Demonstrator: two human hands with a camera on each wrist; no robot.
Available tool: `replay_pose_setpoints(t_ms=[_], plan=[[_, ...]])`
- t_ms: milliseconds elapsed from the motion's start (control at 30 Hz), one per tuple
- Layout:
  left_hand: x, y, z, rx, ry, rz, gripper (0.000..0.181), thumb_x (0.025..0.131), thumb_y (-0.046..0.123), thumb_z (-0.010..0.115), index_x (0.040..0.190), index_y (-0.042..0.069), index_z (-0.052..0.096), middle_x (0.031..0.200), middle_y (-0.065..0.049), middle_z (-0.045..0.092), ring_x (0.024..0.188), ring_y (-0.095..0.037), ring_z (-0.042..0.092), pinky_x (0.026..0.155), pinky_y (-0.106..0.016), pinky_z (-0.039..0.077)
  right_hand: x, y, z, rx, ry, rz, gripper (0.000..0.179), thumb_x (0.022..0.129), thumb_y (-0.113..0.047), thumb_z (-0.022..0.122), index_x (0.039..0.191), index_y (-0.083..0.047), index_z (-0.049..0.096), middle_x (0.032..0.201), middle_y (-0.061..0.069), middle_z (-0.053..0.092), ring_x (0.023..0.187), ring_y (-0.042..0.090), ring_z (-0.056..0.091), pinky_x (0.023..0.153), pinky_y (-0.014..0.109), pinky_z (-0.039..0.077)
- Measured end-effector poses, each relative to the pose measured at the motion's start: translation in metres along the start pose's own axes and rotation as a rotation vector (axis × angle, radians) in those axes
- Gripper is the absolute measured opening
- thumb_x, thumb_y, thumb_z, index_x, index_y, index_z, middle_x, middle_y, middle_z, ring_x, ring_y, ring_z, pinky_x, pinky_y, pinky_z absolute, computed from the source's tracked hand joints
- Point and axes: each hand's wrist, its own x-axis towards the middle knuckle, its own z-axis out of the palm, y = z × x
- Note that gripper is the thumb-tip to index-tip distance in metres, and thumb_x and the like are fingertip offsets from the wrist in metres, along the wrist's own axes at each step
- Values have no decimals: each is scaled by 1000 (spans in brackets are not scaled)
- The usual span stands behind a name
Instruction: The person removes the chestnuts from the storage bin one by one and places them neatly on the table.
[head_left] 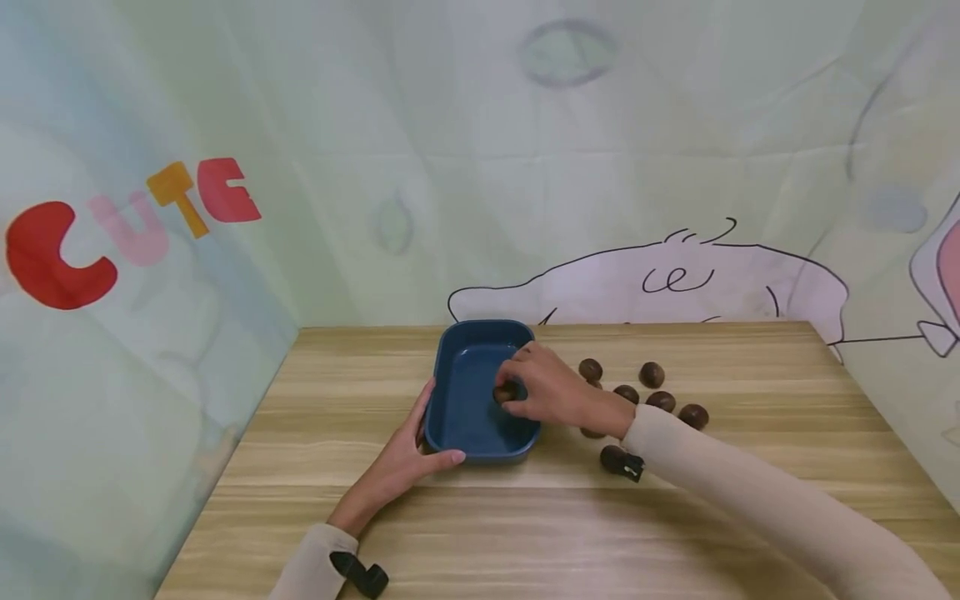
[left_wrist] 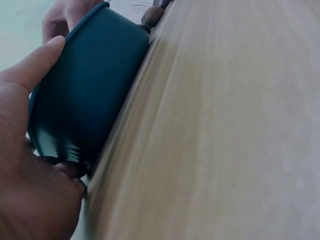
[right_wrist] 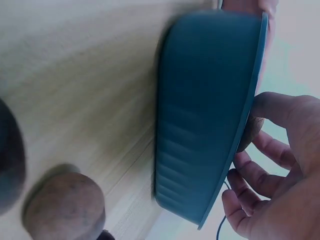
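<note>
A deep blue rectangular dish (head_left: 472, 392) stands on the table. My left hand (head_left: 405, 454) grips its near left corner, thumb against the near rim and fingers along the left wall. In the left wrist view, the thumb (left_wrist: 42, 62) lies at the dish's rim. Over the right half of the dish, my right hand (head_left: 543, 387) pinches a round brown nut-like thing (head_left: 505, 393) between thumb and fingers. The right wrist view shows that nut-like thing (right_wrist: 251, 132) at the rim, partly hidden behind it. Several similar round brown things (head_left: 652, 375) lie right of the dish.
The wood-grain table (head_left: 525, 533) meets a printed cloth backdrop (head_left: 420, 167) behind and at the left. Under and beside my right forearm lie some of the brown things (head_left: 693, 417), partly covered. A black wrist device (head_left: 360, 575) sits on the left sleeve.
</note>
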Motion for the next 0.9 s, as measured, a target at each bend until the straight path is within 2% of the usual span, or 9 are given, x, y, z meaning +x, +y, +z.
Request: replay_pose_setpoints(t_ms=[300, 500, 700, 900], plan=[[0, -1, -1, -1, 0, -6, 123, 91, 36, 93, 179, 34, 6, 185, -7, 9, 168, -35, 19, 132, -63, 18, -22, -2, -8, 50, 55, -29, 23, 94, -20, 88, 115, -13, 82, 110, 1, 75, 112, 26, 62, 97, 47, 54], [0, -1, -1, -6, 1, -5, 124, 90, 35, 93, 179, 33, 6, 185, -8, 10, 168, -35, 20, 132, -63, 19, -36, 1, -13, 35, 77, -11, 24, 93, -19, 90, 114, -12, 82, 114, 2, 76, 119, 27, 61, 100, 50, 53], [0, -1, 0, -3, 0, -7, 124, 89, 36, 94, 179, 34, 7, 185, -9, 11, 168, -35, 21, 131, -63, 19, -53, 4, -15, 17, 87, -10, 24, 90, -19, 92, 112, -13, 83, 111, 0, 75, 114, 24, 61, 97, 48, 53], [1, -2, -1, -1, -1, -10, 124, 90, 36, 93, 179, 35, 7, 185, -8, 11, 168, -35, 21, 131, -63, 19, -68, 10, -18, 19, 99, 6, 24, 89, -17, 92, 110, -16, 82, 110, -3, 75, 114, 24, 61, 99, 49, 53]])
